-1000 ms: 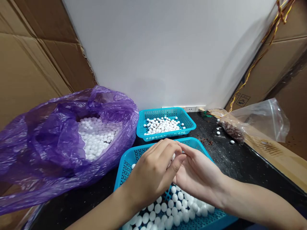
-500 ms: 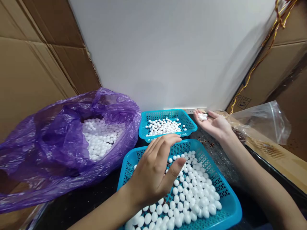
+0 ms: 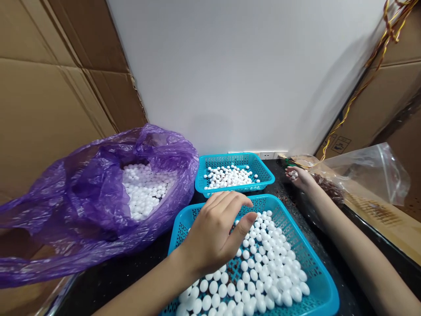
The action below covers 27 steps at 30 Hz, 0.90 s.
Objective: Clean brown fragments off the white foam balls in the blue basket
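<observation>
My left hand (image 3: 219, 232) hovers palm down over the near blue basket (image 3: 324, 281), fingers bent a little and thumb apart. No object shows in it, though its palm is hidden. Many smooth white egg-shaped balls (image 3: 251, 276) fill that basket, with brown crumbs between them. Out to the right, my right hand (image 3: 304, 177) is turned up and cupped around several small white balls (image 3: 292, 174). It is close to a clear plastic bag (image 3: 368, 171) with brown shreds (image 3: 329, 188) in it. Behind the near basket stands a smaller blue basket (image 3: 268, 181) of white balls (image 3: 230, 176).
An opened purple plastic bag (image 3: 88, 193) with many white balls (image 3: 143, 188) lies at the left. Brown crumbs dot the black tabletop (image 3: 286, 197). Cardboard (image 3: 49, 87) stands at both sides, a white wall (image 3: 230, 74) behind. Yellow twisted wires (image 3: 355, 96) hang at right.
My right hand has moved right and away from me, toward the brown shreds, its fingers curling more around the white balls. My left hand stays over the near basket. The view has shifted slightly.
</observation>
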### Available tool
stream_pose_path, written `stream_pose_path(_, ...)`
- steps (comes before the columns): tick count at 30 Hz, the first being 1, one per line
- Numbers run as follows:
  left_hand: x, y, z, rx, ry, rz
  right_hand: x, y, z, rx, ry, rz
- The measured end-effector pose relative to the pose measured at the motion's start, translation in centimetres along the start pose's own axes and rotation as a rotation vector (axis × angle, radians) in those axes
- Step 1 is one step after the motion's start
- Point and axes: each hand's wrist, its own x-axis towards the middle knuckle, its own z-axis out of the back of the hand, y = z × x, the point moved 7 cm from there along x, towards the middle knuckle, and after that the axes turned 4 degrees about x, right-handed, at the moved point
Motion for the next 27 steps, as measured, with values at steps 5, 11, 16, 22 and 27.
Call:
stream_pose_path(5,0.2,0.9,-0.5,0.130,0.167,0.078,0.3,0.0,1.0,-0.477,-0.013,0.041)
stream_pose_path(11,-0.1,3.3,-1.0,0.324,0.350,0.210,-0.9,1.7,-0.5,-0.972,0.150,0.180)
stream_pose_path(16,-1.9,5.4,-3.6,0.438,0.603,0.200,-2.9,3.8,-2.1,-1.207,0.252,0.262)
stream_pose_path(22,-3.1,6.5,-5.2,0.431,0.663,0.151,-10.7,8.3,-7.7,-1.057,0.503,0.554)
stream_pose_path(27,-3.1,6.8,-5.3,0.415,0.650,0.164,-18.9,7.8,-13.5,-0.854,0.912,0.663)
